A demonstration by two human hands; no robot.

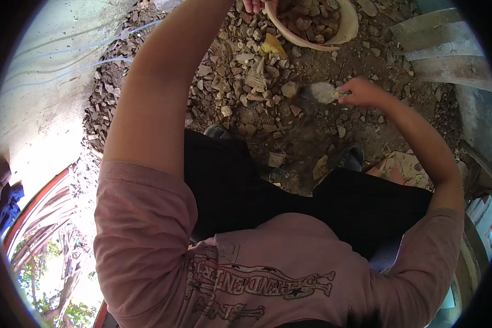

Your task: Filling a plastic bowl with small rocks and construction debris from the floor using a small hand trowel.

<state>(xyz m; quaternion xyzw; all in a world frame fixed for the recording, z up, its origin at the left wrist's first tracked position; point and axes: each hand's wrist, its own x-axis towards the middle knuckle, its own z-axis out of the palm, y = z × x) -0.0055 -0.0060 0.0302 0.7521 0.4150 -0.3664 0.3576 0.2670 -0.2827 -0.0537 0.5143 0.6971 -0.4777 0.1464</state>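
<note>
The left hand [255, 5] grips the rim of the tan basin [349, 24], already holding much rubble. The right hand [361, 92] is closed on a small trowel [323, 93], just beside it, over loose stones [246, 82]. I judge much remains to scoop.

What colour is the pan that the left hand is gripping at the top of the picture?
The pan is pale tan, dusty, filled with brownish rubble. The left hand grips its rim. The head view shows it best.

my left hand [255, 5] holds the rim of a pale round bowl [349, 24] full of brown rocks. my right hand [361, 92] grips a small dusty trowel [323, 92], low over the dirt.
</note>
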